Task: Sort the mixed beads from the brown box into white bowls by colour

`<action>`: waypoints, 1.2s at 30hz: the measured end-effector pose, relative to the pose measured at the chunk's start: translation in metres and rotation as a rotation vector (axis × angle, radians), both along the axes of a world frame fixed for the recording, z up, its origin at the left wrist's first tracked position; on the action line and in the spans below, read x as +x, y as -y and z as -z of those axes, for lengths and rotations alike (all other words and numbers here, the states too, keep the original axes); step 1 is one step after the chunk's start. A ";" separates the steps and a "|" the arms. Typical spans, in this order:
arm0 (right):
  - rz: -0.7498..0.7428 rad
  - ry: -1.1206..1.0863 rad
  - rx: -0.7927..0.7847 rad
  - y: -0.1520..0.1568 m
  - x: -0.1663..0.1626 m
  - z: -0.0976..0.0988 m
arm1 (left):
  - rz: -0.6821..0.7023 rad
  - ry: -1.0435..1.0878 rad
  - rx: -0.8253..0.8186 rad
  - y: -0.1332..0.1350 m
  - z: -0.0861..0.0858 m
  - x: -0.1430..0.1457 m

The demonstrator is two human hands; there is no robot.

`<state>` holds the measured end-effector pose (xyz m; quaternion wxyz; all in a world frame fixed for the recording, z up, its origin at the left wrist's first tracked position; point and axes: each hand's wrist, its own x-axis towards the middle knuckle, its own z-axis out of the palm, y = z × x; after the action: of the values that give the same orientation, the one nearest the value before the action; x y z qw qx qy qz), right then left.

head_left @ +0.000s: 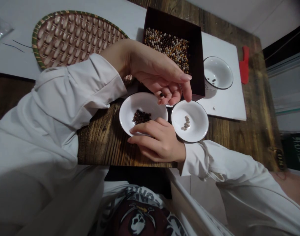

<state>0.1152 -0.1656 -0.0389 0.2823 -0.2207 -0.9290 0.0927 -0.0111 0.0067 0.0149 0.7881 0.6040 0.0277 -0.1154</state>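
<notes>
My L hand (pixel 160 73) palm twd me nr back rim of wide bowl (pixel 124 113): grip half-curled, has 1 dark bead (pixel 161 94) in bent fingers, thumb out straight. My R hand (pixel 162 141) back up, fingers bent at near rim of same bowl; can't tell if grip's pinching it. Dk brown beads (pixel 141 117) inside. Small bowl (pixel 200 123) just beside, to R, w/ few pale beads (pixel 186 123). Mixed beads (pixel 164 44) in dk box (pixel 174 19) behind, on table (pixel 98 147) side opp. me.
</notes>
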 end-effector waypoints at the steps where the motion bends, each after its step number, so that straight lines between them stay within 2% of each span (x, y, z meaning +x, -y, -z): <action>1: 0.000 -0.008 0.002 0.000 0.000 0.000 | 0.000 0.000 -0.001 0.000 0.000 0.000; 9: 0.001 0.039 -0.008 0.000 0.000 0.000 | 0.004 -0.004 -0.028 -0.001 0.001 0.001; 21: -0.014 -0.033 0.003 -0.001 -0.001 0.001 | -0.024 0.014 -0.060 0.001 0.003 0.001; 31: -0.002 -0.008 0.001 0.000 0.000 0.001 | -0.191 0.041 -0.029 -0.001 0.005 0.005; 36: -0.008 -0.021 -0.003 -0.001 -0.001 0.001 | -0.304 0.046 0.138 -0.002 0.007 0.009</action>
<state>0.1142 -0.1649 -0.0395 0.2912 -0.2165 -0.9267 0.0972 -0.0018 0.0091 0.0082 0.7535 0.6480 0.1088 0.0213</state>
